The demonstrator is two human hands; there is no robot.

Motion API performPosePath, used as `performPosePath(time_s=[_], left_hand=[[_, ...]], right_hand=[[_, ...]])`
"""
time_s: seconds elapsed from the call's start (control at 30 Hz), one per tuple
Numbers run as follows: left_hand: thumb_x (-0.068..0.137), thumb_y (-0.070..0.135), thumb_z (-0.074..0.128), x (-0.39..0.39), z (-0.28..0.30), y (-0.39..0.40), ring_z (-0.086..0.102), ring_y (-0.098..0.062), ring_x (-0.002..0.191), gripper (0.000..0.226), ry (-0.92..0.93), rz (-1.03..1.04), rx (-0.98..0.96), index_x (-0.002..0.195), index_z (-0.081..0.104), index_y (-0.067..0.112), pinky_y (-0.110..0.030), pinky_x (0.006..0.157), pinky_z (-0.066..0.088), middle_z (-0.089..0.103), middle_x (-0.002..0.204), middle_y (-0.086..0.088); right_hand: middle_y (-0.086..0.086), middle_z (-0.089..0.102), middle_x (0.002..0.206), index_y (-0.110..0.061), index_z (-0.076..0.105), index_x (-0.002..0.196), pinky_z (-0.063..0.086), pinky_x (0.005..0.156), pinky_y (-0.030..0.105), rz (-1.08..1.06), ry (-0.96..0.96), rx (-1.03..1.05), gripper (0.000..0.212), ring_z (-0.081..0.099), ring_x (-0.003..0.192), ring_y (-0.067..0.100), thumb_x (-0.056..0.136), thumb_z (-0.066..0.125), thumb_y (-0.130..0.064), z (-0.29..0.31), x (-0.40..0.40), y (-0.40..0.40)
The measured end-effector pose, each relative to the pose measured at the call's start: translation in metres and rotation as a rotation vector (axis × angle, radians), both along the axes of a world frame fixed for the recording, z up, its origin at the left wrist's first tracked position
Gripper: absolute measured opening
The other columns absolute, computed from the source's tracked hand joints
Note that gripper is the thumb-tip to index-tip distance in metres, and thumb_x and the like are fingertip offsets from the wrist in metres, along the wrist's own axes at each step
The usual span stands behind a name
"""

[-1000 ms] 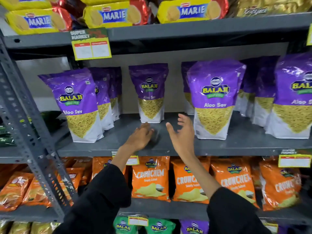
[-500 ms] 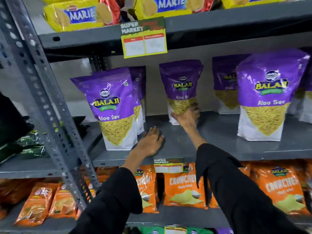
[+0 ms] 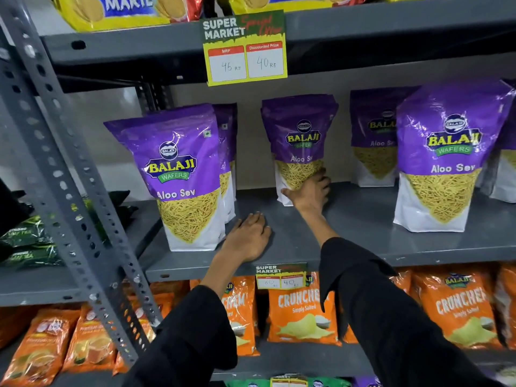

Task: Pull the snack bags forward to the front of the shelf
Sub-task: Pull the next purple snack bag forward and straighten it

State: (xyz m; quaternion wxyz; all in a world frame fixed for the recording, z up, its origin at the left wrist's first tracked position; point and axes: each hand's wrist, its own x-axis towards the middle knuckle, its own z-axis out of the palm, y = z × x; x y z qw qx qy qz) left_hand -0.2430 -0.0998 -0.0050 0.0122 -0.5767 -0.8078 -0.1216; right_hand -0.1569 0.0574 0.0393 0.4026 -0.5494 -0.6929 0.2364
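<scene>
On the grey shelf (image 3: 363, 219), right hand (image 3: 310, 191) fingers grip a Balaji Aloo Sev bag (image 3: 300, 135); left hand (image 3: 247, 238) flat.

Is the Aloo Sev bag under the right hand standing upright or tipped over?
Upright. The middle Aloo Sev bag stands on its base at the back of the shelf, label facing forward, the right hand at its bottom.

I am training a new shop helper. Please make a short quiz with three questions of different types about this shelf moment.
1. True or false: the right hand touches the middle Aloo Sev bag at the back.
2. Where does the left hand rest? A) on the shelf B) on a Marie pack
3. Fill in: the tag shows a discounted price of ___ Rs.

Key: 1 true; 2 A; 3 40.
</scene>
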Motion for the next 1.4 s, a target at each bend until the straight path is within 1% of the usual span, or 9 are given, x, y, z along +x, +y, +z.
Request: performPosePath(time_s=[0.2, 0.37, 0.5, 0.8, 0.9, 1.03, 1.2, 1.4], left_hand=[[0.104, 0.034, 0.026, 0.004, 0.003, -0.003, 0.024, -0.024, 0.15, 0.053, -0.002, 0.003, 0.013, 0.149, 0.031, 0.006, -0.049, 0.123, 0.019, 0.028, 0.161, -0.01], [0.103, 0.037, 0.025, 0.004, 0.004, -0.004, 0.022, -0.024, 0.151, 0.056, -0.011, 0.015, -0.001, 0.151, 0.029, 0.007, -0.048, 0.123, 0.018, 0.026, 0.163, -0.01], [0.104, 0.038, 0.024, 0.005, 0.004, -0.003, 0.022, -0.024, 0.151, 0.057, 0.006, 0.027, -0.025, 0.152, 0.027, 0.008, -0.048, 0.123, 0.018, 0.026, 0.163, -0.011], [0.105, 0.037, 0.019, 0.013, 0.011, -0.007, 0.013, -0.022, 0.154, 0.059, 0.014, 0.061, -0.102, 0.156, 0.016, 0.009, -0.045, 0.125, 0.011, 0.014, 0.166, -0.008], [0.105, 0.035, 0.021, 0.016, 0.013, -0.008, 0.016, -0.024, 0.153, 0.057, 0.034, 0.061, -0.108, 0.156, 0.018, 0.008, -0.046, 0.125, 0.013, 0.016, 0.166, -0.01], [0.104, 0.034, 0.024, 0.017, 0.014, -0.007, 0.023, -0.025, 0.15, 0.055, 0.03, 0.068, -0.085, 0.152, 0.026, 0.008, -0.046, 0.123, 0.016, 0.023, 0.163, -0.011], [0.104, 0.034, 0.022, 0.018, 0.014, -0.009, 0.018, -0.024, 0.152, 0.056, 0.024, 0.077, -0.1, 0.154, 0.023, 0.009, -0.045, 0.124, 0.012, 0.017, 0.165, -0.009], [0.104, 0.035, 0.023, 0.019, 0.014, -0.009, 0.02, -0.025, 0.151, 0.056, 0.024, 0.079, -0.097, 0.153, 0.025, 0.009, -0.047, 0.124, 0.016, 0.02, 0.165, -0.01]], right_hand=[[0.026, 0.036, 0.142, 0.003, 0.011, 0.153, 0.044, 0.099, 0.055, 0.02, 0.01, 0.018, 0.136, 0.041, 0.131, 0.045, 0.057, 0.094, -0.046, 0.0, 0.009, -0.013], [0.024, 0.037, 0.141, 0.002, 0.016, 0.15, 0.045, 0.097, 0.055, 0.036, 0.012, 0.033, 0.131, 0.041, 0.129, 0.044, 0.056, 0.094, -0.046, -0.003, 0.024, -0.031], [0.022, 0.036, 0.14, 0.0, 0.019, 0.148, 0.045, 0.098, 0.055, 0.077, 0.017, 0.045, 0.127, 0.041, 0.129, 0.043, 0.056, 0.094, -0.046, -0.005, 0.042, -0.046], [0.021, 0.034, 0.14, -0.003, 0.015, 0.15, 0.043, 0.1, 0.057, 0.106, 0.028, 0.081, 0.128, 0.039, 0.13, 0.044, 0.058, 0.093, -0.047, -0.013, 0.073, -0.078], [0.021, 0.035, 0.139, -0.004, 0.015, 0.15, 0.043, 0.1, 0.057, 0.107, 0.038, 0.093, 0.127, 0.039, 0.13, 0.044, 0.059, 0.092, -0.047, -0.014, 0.08, -0.088], [0.021, 0.034, 0.141, -0.005, 0.014, 0.151, 0.043, 0.1, 0.056, 0.121, 0.046, 0.11, 0.126, 0.037, 0.131, 0.042, 0.061, 0.091, -0.048, -0.016, 0.088, -0.096], [0.02, 0.034, 0.142, -0.006, 0.015, 0.151, 0.044, 0.1, 0.055, 0.122, 0.039, 0.113, 0.124, 0.038, 0.131, 0.04, 0.062, 0.09, -0.05, -0.016, 0.096, -0.105], [0.019, 0.034, 0.141, -0.007, 0.014, 0.152, 0.044, 0.1, 0.054, 0.12, 0.033, 0.12, 0.125, 0.038, 0.131, 0.039, 0.062, 0.088, -0.053, -0.017, 0.1, -0.108]])
